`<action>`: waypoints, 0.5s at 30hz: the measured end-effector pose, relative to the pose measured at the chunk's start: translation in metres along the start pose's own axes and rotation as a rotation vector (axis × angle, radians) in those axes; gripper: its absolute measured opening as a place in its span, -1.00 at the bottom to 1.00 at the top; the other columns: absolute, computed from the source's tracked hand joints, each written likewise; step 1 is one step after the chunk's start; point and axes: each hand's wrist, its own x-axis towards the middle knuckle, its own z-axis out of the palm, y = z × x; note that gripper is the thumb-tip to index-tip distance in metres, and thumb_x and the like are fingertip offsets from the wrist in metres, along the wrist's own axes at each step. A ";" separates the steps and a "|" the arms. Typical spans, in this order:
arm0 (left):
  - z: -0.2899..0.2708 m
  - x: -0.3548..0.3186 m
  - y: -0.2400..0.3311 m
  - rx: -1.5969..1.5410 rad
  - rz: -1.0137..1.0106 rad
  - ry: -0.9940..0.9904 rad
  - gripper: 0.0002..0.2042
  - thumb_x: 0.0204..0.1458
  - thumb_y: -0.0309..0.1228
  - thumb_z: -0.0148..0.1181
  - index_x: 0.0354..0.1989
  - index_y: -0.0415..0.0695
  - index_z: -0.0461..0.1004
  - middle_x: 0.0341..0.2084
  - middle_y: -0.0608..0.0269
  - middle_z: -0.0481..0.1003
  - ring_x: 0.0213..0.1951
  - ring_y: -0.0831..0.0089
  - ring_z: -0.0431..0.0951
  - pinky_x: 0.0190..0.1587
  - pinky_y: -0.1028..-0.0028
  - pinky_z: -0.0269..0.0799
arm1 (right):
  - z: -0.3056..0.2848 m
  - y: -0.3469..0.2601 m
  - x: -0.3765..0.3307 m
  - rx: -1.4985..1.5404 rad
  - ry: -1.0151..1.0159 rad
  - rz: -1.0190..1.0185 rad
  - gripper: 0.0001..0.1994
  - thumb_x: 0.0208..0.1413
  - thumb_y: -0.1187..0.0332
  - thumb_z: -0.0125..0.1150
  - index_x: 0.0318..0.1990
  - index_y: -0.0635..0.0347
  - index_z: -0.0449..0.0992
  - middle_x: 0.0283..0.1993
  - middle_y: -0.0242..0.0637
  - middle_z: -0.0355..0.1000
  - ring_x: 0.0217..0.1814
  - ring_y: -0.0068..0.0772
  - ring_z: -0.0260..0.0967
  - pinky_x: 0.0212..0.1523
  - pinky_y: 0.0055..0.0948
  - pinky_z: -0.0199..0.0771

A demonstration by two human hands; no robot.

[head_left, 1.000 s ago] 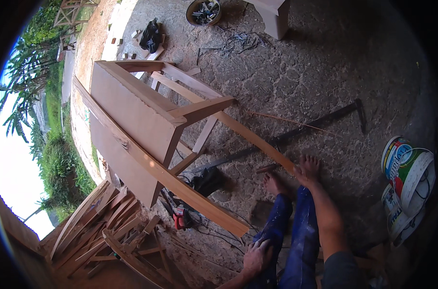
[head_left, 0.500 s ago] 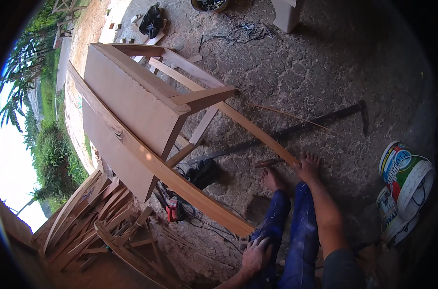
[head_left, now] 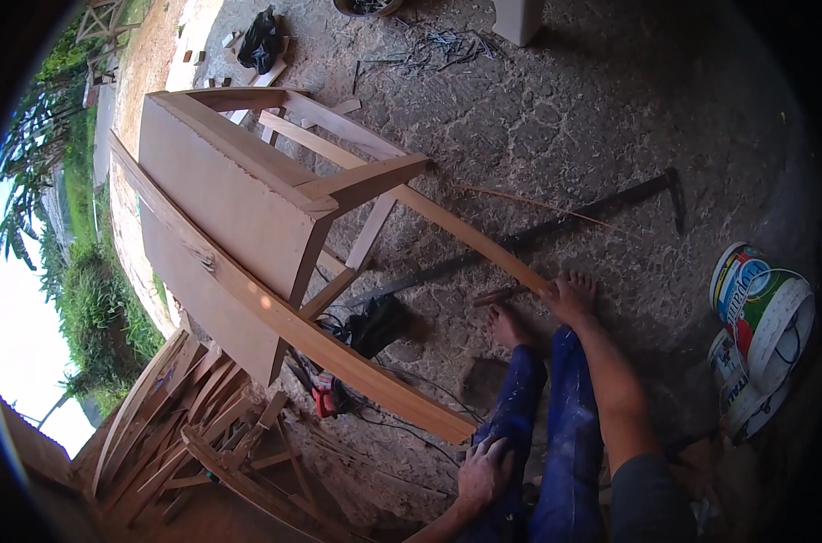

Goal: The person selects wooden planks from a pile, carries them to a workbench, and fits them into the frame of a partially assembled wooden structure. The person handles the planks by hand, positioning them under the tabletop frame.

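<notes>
A wooden frame, like a chair or bench (head_left: 365,185), with a flat panel (head_left: 239,208), lies tipped on the ground before me. Along the panel runs a long, gently curved wooden rail (head_left: 338,355), its near end beside my left knee. My left hand (head_left: 485,471) rests on the blue trouser leg close to that end, fingers stretched out. A thinner wooden rail (head_left: 465,232) reaches from the frame toward my right foot. My right hand (head_left: 569,306) is down at its near end, fingers seemingly closed round it; hand and foot overlap, so their outlines blur.
A dark metal bar clamp (head_left: 601,204) lies beyond the thin rail. Near the left end sit a red power tool (head_left: 325,396) with cords and a black bag (head_left: 375,326). Wood offcuts (head_left: 203,425) pile up at lower left. White buckets (head_left: 764,308) stand at right.
My view has shifted slightly, so the frame and most of the ground appear a little further left. Both hands keep the same places on the leg and at the thin rail.
</notes>
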 end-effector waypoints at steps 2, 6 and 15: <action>0.004 -0.004 -0.003 -0.019 -0.026 0.008 -0.60 0.15 -0.14 0.09 0.13 0.00 0.43 0.12 0.13 0.41 0.16 0.00 0.35 0.20 0.16 0.29 | -0.044 -0.040 -0.009 0.089 -0.102 0.005 -0.39 0.13 -0.19 0.04 0.17 0.07 0.39 0.22 0.06 0.33 0.30 0.12 0.20 0.31 0.09 0.07; -0.005 0.001 0.005 -0.002 -0.002 -0.012 -0.60 0.15 -0.16 0.09 0.12 -0.03 0.43 0.11 0.13 0.42 0.15 0.01 0.36 0.20 0.16 0.29 | -0.026 -0.048 0.031 0.511 -0.060 -0.073 -0.46 0.20 -0.14 -0.01 0.18 0.02 0.37 0.16 0.10 0.36 0.18 0.21 0.33 0.20 0.05 0.28; -0.009 0.000 -0.007 -0.071 -0.020 -0.004 -0.60 0.15 -0.16 0.10 0.10 -0.06 0.45 0.12 0.10 0.42 0.15 0.00 0.37 0.20 0.16 0.29 | -0.027 -0.162 0.093 0.564 0.200 -0.307 -0.45 0.21 0.06 0.08 0.31 -0.07 0.16 0.13 0.05 0.36 0.17 0.25 0.31 0.11 0.07 0.38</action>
